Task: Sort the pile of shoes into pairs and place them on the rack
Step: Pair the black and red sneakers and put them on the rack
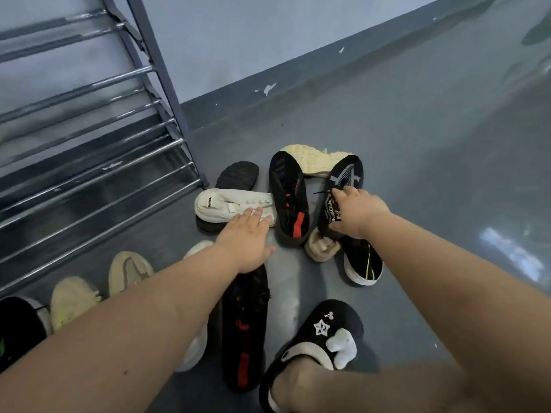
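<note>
Picking from the pile: right hand (356,214) grips a black mesh sneaker with white lettering (338,201).
Left hand (247,236), fingers flat and released, touches the white knit sneaker (226,204); next, probably find the black sneaker's mate.

The rack (89,138) is sitting at about 10 o'clock, up against the wall (238,40), with the shoe pile (286,204) lying just off its foot at 12 o'clock. In the pile, the slip-on (220,204) is lying at 9 o'clock on top of another shoe, the mesh sneaker (290,201) is sitting dead centre, and the lace-up (343,186) is leaning at 3 o'clock (an upturned sole (316,159) is lying behind them). Left hand (247,242) is resting on the slip-on, right hand (357,213) is gripping the lace-up. Three shoes (74,296) are lining up at 8 o'clock in front of the rack, and one long sneaker (244,329) is lying at 6 o'clock, partly under the left arm.
</note>
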